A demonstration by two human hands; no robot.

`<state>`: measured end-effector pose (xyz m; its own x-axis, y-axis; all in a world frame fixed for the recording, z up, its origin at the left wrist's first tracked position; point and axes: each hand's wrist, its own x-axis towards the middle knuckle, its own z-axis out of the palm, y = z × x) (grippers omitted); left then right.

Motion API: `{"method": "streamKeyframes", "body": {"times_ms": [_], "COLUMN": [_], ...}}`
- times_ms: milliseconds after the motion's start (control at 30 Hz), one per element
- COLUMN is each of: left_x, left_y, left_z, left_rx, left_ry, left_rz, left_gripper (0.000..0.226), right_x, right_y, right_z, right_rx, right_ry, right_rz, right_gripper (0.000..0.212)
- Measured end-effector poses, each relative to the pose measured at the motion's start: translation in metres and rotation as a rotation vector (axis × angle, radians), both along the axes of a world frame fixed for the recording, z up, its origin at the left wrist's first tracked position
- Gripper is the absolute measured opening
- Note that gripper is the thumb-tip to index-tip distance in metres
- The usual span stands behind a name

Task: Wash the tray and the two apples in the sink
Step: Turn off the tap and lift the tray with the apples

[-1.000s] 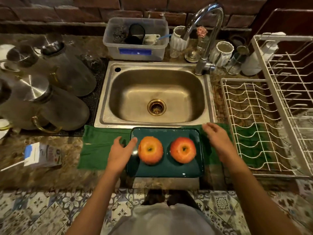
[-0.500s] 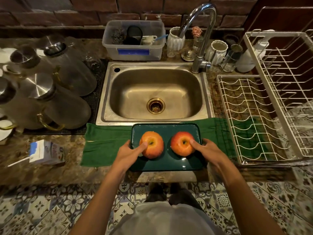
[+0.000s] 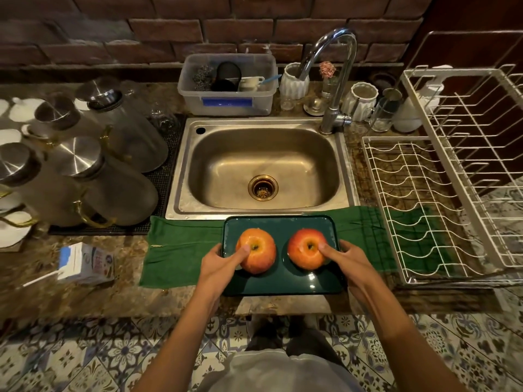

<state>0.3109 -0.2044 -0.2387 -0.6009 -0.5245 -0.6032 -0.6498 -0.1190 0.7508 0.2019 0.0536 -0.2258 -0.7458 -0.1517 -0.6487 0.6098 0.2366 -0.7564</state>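
Two bare forearms reach up from the bottom of my view toward the counter's front edge. Filling the upper middle of the frame is the steel sink [image 3: 263, 168], dry-looking and unoccupied, with the faucet [image 3: 335, 80] arching over its upper right corner. To the right I see a white wire dish rack [image 3: 441, 193]; at the left, several frosted jugs [image 3: 113, 179] with metal lids. A green cloth [image 3: 181, 250] runs along the sink's near rim, and on it, at lower centre, sits the dark green tray [image 3: 283, 281], just below the sink.

On the tray stand the two apples, stems up and apart from each other: the left apple [image 3: 259, 254] and the right apple [image 3: 304, 251]. My left hand [image 3: 219, 264] clasps the tray's left edge, thumb pressed onto the left apple. My right hand [image 3: 349, 263] clasps the right edge, thumb on the right apple. Whether the tray is lifted off the cloth, I cannot tell.

A small carton [image 3: 87, 261] lies at the lower left.
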Motion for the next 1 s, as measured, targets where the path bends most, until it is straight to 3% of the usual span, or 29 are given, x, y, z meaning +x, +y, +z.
{"method": "streamKeyframes", "body": {"times_ms": [200, 333, 500, 633, 700, 800, 933, 1000], "left_x": [-0.006, -0.018, -0.042, -0.066, -0.078, -0.094, -0.111, -0.118], "left_y": [-0.001, -0.003, -0.012, -0.021, -0.029, -0.039, -0.047, -0.053], "left_z": [0.006, 0.019, 0.048, 0.075, 0.093, 0.123, 0.163, 0.181], "left_rx": [-0.017, 0.009, -0.005, -0.093, -0.123, -0.149, -0.185, -0.202], "left_ry": [0.008, 0.028, 0.121, 0.160, 0.178, 0.227, 0.312, 0.332], "left_rz": [0.000, -0.006, 0.003, 0.028, 0.038, 0.017, 0.060, 0.054], "left_gripper": [0.093, 0.033, 0.035, 0.092, 0.101, 0.096, 0.053, 0.047], "right_x": [-0.002, -0.014, -0.038, -0.066, -0.079, -0.096, -0.110, -0.116], "right_y": [-0.002, -0.007, -0.019, -0.029, -0.035, -0.044, -0.053, -0.056], "right_z": [0.002, 0.017, 0.045, 0.071, 0.087, 0.116, 0.154, 0.172], "right_rx": [-0.040, -0.027, -0.032, 0.012, 0.043, 0.040, 0.003, -0.004], "right_ry": [0.008, 0.027, 0.130, 0.223, 0.279, 0.330, 0.334, 0.355], "right_rz": [-0.064, -0.057, -0.067, -0.101, -0.092, -0.089, -0.089, -0.090], "right_gripper": [0.111, 0.090, 0.081, 0.106, 0.107, 0.104, 0.086, 0.082]}}
